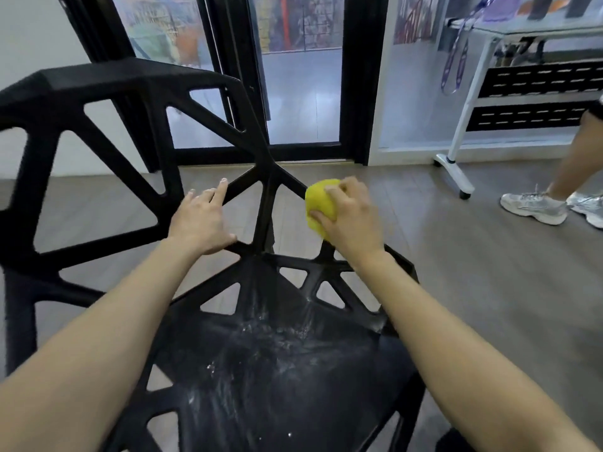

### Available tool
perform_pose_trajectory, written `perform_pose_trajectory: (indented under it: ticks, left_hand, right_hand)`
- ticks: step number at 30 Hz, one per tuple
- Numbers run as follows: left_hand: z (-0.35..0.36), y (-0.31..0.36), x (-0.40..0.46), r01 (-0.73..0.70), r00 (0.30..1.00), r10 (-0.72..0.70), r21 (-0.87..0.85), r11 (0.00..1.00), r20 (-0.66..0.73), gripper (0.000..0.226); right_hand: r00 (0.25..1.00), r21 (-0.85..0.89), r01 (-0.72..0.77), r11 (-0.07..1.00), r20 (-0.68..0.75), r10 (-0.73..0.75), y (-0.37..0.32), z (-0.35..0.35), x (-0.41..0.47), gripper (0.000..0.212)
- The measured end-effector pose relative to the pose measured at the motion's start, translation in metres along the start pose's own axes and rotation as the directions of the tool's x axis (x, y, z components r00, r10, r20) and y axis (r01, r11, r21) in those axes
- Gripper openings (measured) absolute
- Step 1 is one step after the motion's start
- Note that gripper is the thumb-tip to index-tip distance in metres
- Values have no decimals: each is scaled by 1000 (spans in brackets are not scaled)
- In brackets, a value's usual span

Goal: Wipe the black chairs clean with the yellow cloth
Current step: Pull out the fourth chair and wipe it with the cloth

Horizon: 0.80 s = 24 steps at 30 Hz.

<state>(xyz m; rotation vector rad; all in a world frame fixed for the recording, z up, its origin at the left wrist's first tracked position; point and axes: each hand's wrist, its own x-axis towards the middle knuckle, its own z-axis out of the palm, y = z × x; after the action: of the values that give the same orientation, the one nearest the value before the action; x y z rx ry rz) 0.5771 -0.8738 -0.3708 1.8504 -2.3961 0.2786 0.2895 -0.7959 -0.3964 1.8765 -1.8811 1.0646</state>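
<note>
Your right hand [350, 216] grips the bunched yellow cloth [321, 203] on the black openwork plastic chair's [98, 93] strut, centre frame; left hand [202, 220] rests flat, fingers straight. Next, likely the dusty seat, lower centre.

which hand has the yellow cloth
The right hand: its fingers curl round the bunched yellow cloth against a chair strut. The left hand rests flat, holding nothing.
</note>
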Motion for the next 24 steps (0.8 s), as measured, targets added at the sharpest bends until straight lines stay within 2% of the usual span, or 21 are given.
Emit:
perform_pose_trajectory:
  ticks: [2,4,6,7,9,11,12,14,16,18,20,22,24]
  left_hand:
    - [4,-2,1,-21,999,23,56,998,-27,126]
    - [7,-6,4,-28,999,33,118,993,-41,125]
    - [6,-7,5,-76,997,77,152,985,1,121]
    - [7,-10,5,-73,996,80,197,978,-30,120]
    - [6,-12,4,-49,997,64,283,958,-42,122]
    - [5,-12,0,-39,999,43,314,949,-5,124]
    - [5,-13,-2,-37,999,40,324,945,-4,125]
    - [1,-19,-5,-56,998,48,296,953,35,124]
    - [0,-29,-11,-86,996,74,256,963,55,123]
    - [-1,-34,-16,-87,995,76,211,974,59,122]
    - [-4,-34,-15,-92,993,80,150,984,85,119]
    - [-5,-32,-13,-90,993,82,101,991,81,117]
    - [-4,-34,-13,-96,993,90,91,991,75,117]
  right_hand:
    - [994,-140,73,987,96,-60,-2,22,-22,63]
    - [982,-241,168,956,126,-141,8,24,-23,69]
    - [965,-365,260,894,139,-224,15,16,-19,60]
    - [947,-415,320,852,161,-278,17,16,-24,52]
    - [886,-415,464,783,237,-399,18,14,-48,40]
    - [818,-271,553,788,359,-450,14,11,-79,33]
    - [804,-195,527,827,431,-410,9,10,-87,32]
    - [826,-29,344,939,484,-288,-3,10,-72,39]
    - [904,127,179,976,369,-214,-22,5,-39,48]
    - [973,190,161,968,132,-188,-52,5,8,39]
    - [990,154,140,978,-10,-141,-77,18,58,32]
    - [998,70,58,996,9,-59,-97,44,83,30]
    - [991,-87,117,989,81,-110,-100,78,65,32]
